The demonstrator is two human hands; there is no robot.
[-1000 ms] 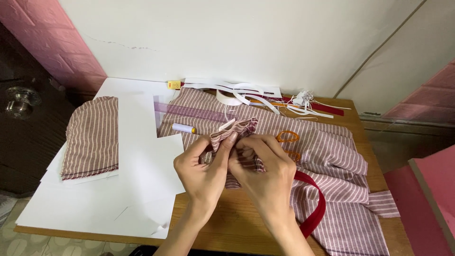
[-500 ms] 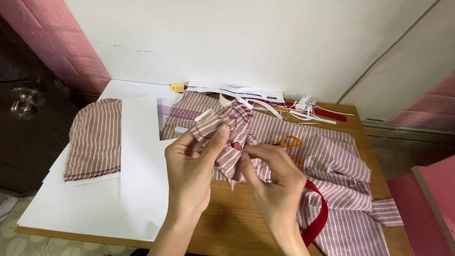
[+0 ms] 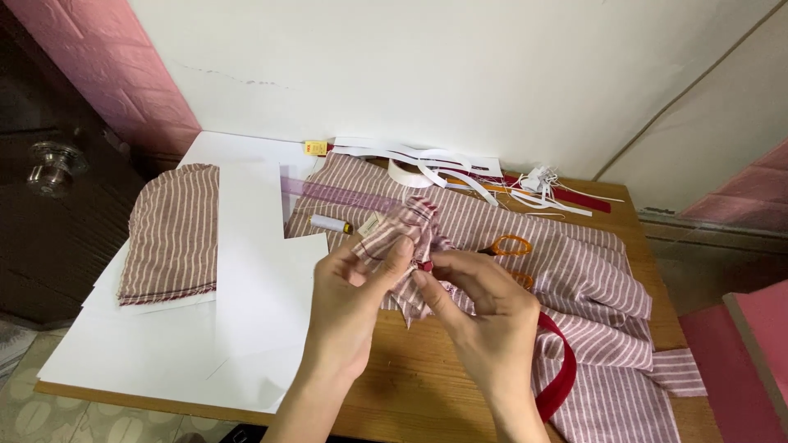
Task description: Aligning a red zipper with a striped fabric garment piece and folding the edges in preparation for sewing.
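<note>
2 bare hands meet at the middle of the view, above a wooden table (image 3: 427, 369). The left hand (image 3: 353, 303) has its thumb and fingers closed on a bunched piece of pink-and-white striped fabric (image 3: 402, 234), lifted clear of the tabletop. The right hand (image 3: 484, 308) pinches the same piece at its lower edge, fingertips tight together around a small red spot; what that spot is cannot be told. At 3 o'clock from the hands, more striped cloth (image 3: 591, 279) lies spread over the table, with orange-handled scissors (image 3: 507, 246) on it and a red strap (image 3: 562, 369) curling at 4 o'clock. At 9 o'clock, a folded striped piece (image 3: 172, 234) rests on white paper sheets (image 3: 246, 312). At 11 o'clock lies a white thread spool (image 3: 328, 223). At 12 o'clock, white strips (image 3: 427, 160) lie scattered by the wall.
</note>
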